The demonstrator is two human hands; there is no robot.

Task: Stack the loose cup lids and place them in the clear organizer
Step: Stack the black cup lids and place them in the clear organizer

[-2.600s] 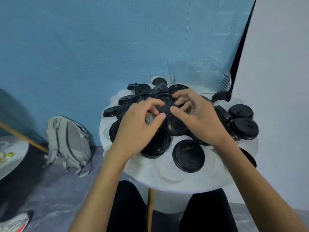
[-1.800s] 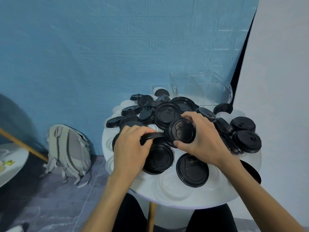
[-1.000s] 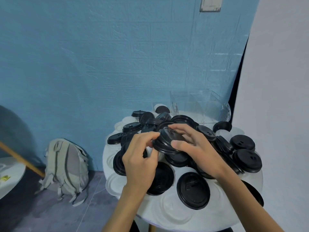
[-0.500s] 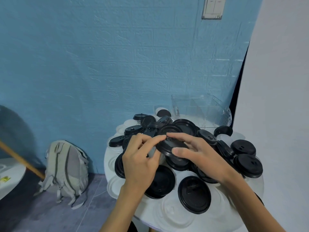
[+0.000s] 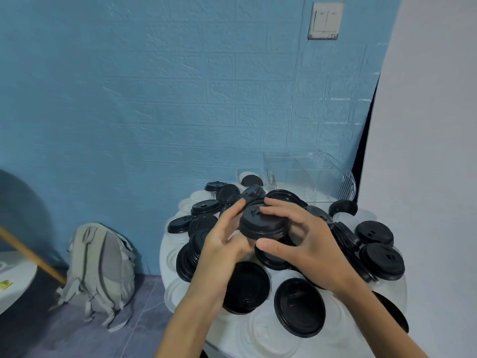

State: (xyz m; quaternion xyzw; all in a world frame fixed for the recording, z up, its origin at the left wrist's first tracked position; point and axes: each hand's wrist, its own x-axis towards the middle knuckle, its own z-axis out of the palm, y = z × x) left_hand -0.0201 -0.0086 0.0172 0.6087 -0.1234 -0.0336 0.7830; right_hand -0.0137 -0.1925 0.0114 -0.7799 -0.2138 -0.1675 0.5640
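A short stack of black cup lids (image 5: 260, 224) is held above the heap, top side up. My left hand (image 5: 223, 241) grips its left edge from below and my right hand (image 5: 302, 241) curls over its right side, thumb underneath. Several loose black lids (image 5: 299, 306) and white lids (image 5: 268, 329) lie scattered over the round white table (image 5: 170, 257). The clear organizer (image 5: 307, 177) stands at the table's far right, its compartments showing no lids.
A grey backpack (image 5: 100, 264) leans on the blue wall at floor level left of the table. A white wall (image 5: 426, 151) runs close along the table's right side. Another white table edge (image 5: 13, 277) and a wooden pole (image 5: 31, 254) sit at far left.
Both hands picked lids out of the heap, nested them and lifted the small stack higher. The camera tilted up, revealing a wall switch.
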